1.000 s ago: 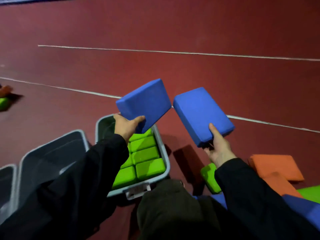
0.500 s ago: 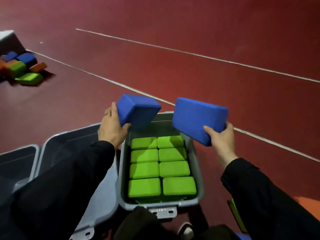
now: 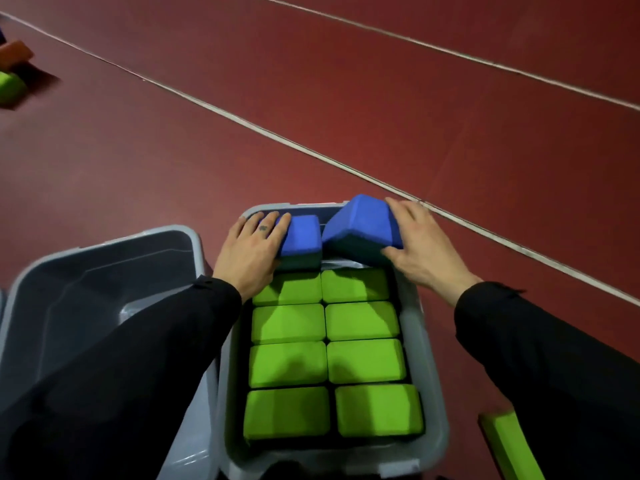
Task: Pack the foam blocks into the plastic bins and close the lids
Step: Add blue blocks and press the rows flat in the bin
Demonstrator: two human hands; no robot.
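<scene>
Eight green blocks (image 3: 289, 323) (bin (image 3: 434, 403), two-wide)

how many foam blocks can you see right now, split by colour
green: 10, eight in the bin (e.g.), one on the floor at far left, one at the lower right edge
blue: 2, one under the left hand at, one under the right hand at
orange: 1, far left
total: 13

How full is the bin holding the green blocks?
Nearly full: eight green blocks fill most of the bin, and two blue blocks are going into its far end.
</scene>
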